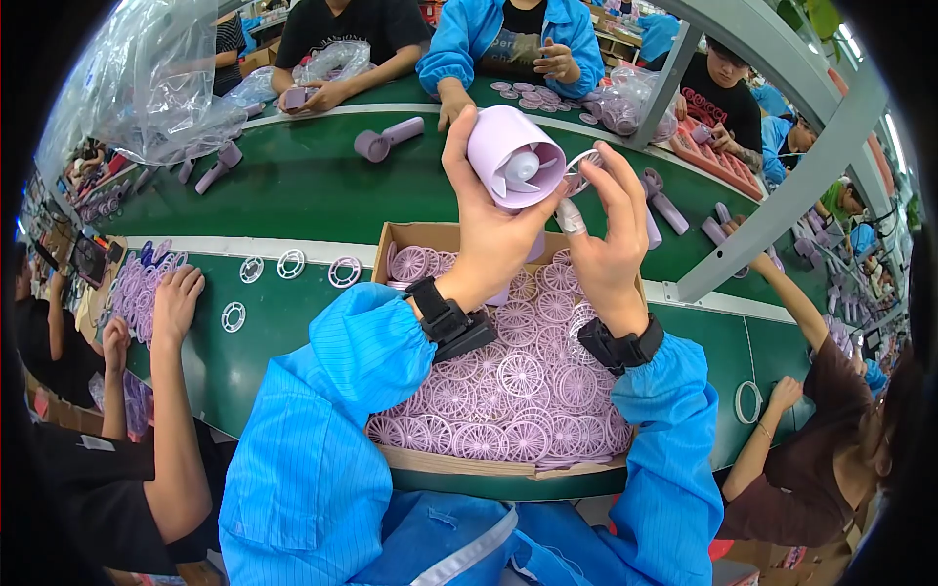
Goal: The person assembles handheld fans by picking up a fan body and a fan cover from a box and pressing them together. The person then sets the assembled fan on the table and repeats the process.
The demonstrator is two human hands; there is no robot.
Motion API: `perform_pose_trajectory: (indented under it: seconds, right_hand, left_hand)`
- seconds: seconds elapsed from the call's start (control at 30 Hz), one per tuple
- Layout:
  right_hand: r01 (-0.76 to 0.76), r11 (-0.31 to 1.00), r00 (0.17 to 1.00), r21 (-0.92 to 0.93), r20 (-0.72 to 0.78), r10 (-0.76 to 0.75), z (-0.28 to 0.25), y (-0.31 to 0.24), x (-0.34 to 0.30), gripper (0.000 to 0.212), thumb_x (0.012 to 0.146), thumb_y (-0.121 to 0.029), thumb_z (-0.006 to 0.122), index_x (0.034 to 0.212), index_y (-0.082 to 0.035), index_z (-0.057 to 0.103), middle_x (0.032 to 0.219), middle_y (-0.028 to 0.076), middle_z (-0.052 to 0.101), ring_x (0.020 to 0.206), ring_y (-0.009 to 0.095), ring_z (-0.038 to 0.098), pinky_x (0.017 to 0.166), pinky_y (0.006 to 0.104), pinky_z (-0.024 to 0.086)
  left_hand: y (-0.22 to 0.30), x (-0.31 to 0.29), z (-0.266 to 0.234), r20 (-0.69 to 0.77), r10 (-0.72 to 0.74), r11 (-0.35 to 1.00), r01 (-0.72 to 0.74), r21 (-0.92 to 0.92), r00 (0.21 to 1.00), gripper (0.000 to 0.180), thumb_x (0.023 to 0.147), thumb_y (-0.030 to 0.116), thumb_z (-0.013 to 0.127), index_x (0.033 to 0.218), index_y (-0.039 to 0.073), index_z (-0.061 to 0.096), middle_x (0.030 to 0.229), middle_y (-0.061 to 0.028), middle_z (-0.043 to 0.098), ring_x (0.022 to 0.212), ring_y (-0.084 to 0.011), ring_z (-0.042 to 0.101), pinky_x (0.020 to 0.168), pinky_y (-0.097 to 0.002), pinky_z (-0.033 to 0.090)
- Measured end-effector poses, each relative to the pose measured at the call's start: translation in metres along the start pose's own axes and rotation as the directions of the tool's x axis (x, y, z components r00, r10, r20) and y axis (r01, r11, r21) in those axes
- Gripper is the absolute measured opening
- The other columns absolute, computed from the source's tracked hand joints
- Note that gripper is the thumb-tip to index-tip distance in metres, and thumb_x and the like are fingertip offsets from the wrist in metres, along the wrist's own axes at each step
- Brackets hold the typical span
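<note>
Above a cardboard box (457,463), my left hand (481,232) grips a lilac handheld fan (500,140). The fan's round mouth is uncovered, with the blades and central hub showing inside. Close by on the right, my right hand (608,249) pinches a pale round fan grille (584,166) between thumb and fingers, at the rim of the fan's mouth. Whether grille and rim touch I cannot tell. A whitish wrapping covers one of my right fingertips. Beneath both hands, lilac spoked grilles (523,375) fill the box. My wrists carry black straps.
Behind the box runs a green conveyor belt (293,186) carrying a lilac fan (386,139) and more fans at both sides. Several loose rings (291,263) lie left of the box. A grey metal post (747,230) slants at right. Co-workers sit across and on both sides.
</note>
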State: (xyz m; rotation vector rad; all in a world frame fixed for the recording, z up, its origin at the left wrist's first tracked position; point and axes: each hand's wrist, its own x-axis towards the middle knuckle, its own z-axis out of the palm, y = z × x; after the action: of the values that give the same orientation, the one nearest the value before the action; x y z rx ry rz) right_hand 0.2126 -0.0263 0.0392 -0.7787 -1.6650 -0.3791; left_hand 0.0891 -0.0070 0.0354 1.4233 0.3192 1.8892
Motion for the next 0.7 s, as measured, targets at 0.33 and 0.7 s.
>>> perform_pose_trajectory:
  seconds: [0.33,0.7]
  right_hand:
    - [-0.034,0.998,0.998,0.057,0.06,0.03,0.001,-0.005,-0.001,0.047,0.068,-0.001,0.076,0.113,-0.003,0.062,0.123,0.016,0.057,0.113,0.03,0.055,0.093,0.0373,0.047]
    - [-0.042,0.996,0.992,-0.084,0.118,0.052,-0.001,-0.002,-0.001,0.047,0.067,-0.002,0.074,0.113,-0.006,0.066,0.122,0.013,0.058,0.108,0.029,0.055,0.09,0.0365,0.047]
  left_hand:
    - [-0.029,0.005,-0.014,0.108,-0.174,0.982,0.163,0.1,0.979,0.085,0.081,-0.001,0.066,0.145,0.019,0.012,0.124,-0.0153,0.046,0.107,-0.024,0.056,0.085,-0.0361,0.051]
    - [-0.025,-0.001,-0.012,0.154,-0.316,0.922,0.264,0.284,0.936,0.081,0.081,0.0,0.062,0.144,0.02,0.015,0.121,-0.022,0.055,0.109,-0.0341,0.059,0.088,-0.04,0.049]
